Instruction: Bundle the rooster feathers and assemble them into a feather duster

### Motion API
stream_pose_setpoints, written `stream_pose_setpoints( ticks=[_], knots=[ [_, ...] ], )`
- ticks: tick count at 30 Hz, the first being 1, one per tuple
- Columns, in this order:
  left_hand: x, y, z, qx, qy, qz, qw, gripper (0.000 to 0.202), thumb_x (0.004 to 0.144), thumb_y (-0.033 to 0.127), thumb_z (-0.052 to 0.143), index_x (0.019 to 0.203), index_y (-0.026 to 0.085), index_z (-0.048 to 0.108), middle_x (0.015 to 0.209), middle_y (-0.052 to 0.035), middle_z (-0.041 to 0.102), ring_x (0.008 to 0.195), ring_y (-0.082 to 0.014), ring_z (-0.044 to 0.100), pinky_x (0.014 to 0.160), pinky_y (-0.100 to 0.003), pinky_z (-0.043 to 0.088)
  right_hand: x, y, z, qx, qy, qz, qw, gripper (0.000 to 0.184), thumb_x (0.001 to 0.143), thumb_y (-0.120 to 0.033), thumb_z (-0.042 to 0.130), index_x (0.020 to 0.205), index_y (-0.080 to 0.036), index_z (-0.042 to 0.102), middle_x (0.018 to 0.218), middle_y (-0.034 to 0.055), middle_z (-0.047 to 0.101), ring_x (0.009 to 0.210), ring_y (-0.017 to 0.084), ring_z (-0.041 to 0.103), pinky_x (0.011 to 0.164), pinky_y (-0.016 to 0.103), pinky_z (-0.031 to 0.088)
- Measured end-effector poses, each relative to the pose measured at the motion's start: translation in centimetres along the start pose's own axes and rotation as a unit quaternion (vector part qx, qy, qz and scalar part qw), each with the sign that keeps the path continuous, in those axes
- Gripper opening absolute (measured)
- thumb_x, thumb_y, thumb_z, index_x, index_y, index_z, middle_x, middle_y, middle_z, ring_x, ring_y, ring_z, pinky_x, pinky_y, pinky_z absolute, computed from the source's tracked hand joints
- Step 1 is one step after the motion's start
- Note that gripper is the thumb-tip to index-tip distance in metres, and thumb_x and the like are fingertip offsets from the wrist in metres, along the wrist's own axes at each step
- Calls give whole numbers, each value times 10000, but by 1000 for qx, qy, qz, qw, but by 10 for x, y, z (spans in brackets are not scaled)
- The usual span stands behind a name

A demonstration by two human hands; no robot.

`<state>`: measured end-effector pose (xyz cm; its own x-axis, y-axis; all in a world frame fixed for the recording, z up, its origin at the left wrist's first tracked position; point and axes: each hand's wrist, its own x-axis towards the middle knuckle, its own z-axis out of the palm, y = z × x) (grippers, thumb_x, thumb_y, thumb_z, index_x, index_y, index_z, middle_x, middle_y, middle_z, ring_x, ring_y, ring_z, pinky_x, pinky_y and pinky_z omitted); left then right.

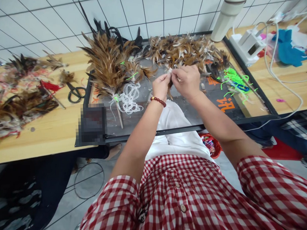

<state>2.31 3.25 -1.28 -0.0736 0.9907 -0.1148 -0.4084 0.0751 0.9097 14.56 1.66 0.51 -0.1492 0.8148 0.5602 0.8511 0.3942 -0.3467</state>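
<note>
My left hand (160,87), with a beaded bracelet (158,101) at the wrist, is closed in a pinch. Its fingertips meet those of my right hand (188,81), which is pinched too. Between them is a small brown feather (170,89), partly hidden by the fingers; whether it is one feather or a few I cannot tell. Just beyond my hands lies a wide heap of brown feathers (183,50). To the left stands a large feather duster (103,63) with a wooden stick (120,114), and white ribbon (130,98) lies loosely coiled beside it.
A black-framed board (148,117) lies on the wooden table (50,132). Bright green strings (234,78) lie at right, near a white bottle (228,16) and a power strip (248,46) with cables. Scissors (76,93) and more feathers (24,106) are at left. People sit on both sides.
</note>
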Motion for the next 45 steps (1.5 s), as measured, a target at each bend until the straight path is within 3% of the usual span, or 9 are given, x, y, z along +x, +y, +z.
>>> stream_pose_setpoints(
  ticks=[9, 14, 17, 21, 27, 30, 37, 42, 45],
  knots=[
    [-3, 5, 2, -48, 15, -32, 998, 99, 959, 180, 663, 930, 145, 752, 916, 1, 746, 984, -102, 723, 880, -223, 549, -4, -19, -9, -39, -56, -47, 997, 409, 1053, -355, 372, 1240, -217, 709, 1031, 129, 718, 1132, 334, 633, 1067, 577, 432],
    [-3, 14, -1, -108, 19, -58, 992, 195, 1041, 202, 536, 918, 135, 672, 859, -7, 699, 818, -70, 697, 844, -207, 547, -8, -21, -4, -3, -99, -58, 993, 531, 998, -471, 495, 1451, -221, 613, 1185, 136, 715, 1167, 334, 628, 1057, 535, 458],
    [-2, 14, -2, -60, 21, -28, 998, 188, 1009, 330, 633, 904, 176, 660, 741, 18, 652, 712, -83, 669, 715, -198, 540, -2, -11, -3, 120, -57, 2, 991, 496, 985, -592, 529, 1321, -275, 707, 1122, 104, 716, 1143, 310, 645, 1040, 492, 492],
    [-9, 14, 3, 7, -13, 3, 1000, 276, 964, 455, 691, 845, 210, 646, 598, 49, 542, 558, -74, 571, 558, -178, 463, 9, 4, -5, 301, 3, 83, 950, 494, 912, -693, 631, 1133, -275, 771, 1077, 69, 726, 1093, 267, 665, 995, 446, 536],
    [-22, 22, 8, 34, -80, -49, 995, 295, 922, 442, 750, 791, 205, 634, 568, 37, 528, 509, -72, 520, 502, -191, 413, 13, 6, -15, 478, -64, 170, 859, 415, 770, -656, 824, 866, -260, 743, 815, 11, 696, 858, 195, 670, 793, 346, 578],
    [-25, 24, 7, 28, -112, -67, 991, 288, 930, 434, 742, 810, 195, 634, 583, 34, 533, 492, -60, 503, 482, -178, 393, 13, 5, -18, 504, -70, 188, 840, 383, 771, -572, 866, 769, -242, 673, 734, -3, 645, 766, 172, 657, 739, 329, 576],
    [-21, 21, 8, 42, -88, -58, 993, 321, 882, 466, 787, 785, 200, 636, 617, 15, 556, 601, -100, 600, 550, -203, 450, 16, 10, -8, 435, -28, 180, 882, 329, 853, -473, 814, 749, -225, 623, 731, -4, 613, 846, 183, 671, 791, 338, 574],
    [-14, 23, 2, 40, -25, -34, 998, 322, 914, 454, 756, 751, 205, 631, 601, 18, 536, 602, -92, 577, 545, -192, 422, 18, 50, -8, 280, 11, 157, 947, 257, 880, -447, 751, 794, -222, 660, 825, 43, 679, 956, 247, 679, 934, 451, 561],
    [-10, 25, -2, 27, 5, -36, 999, 339, 941, 489, 712, 772, 207, 627, 598, 32, 513, 527, -61, 511, 495, -172, 369, 13, 72, -4, 182, -25, 145, 972, 239, 817, -420, 798, 774, -220, 673, 795, 65, 683, 960, 289, 677, 983, 520, 548]
  ],
)
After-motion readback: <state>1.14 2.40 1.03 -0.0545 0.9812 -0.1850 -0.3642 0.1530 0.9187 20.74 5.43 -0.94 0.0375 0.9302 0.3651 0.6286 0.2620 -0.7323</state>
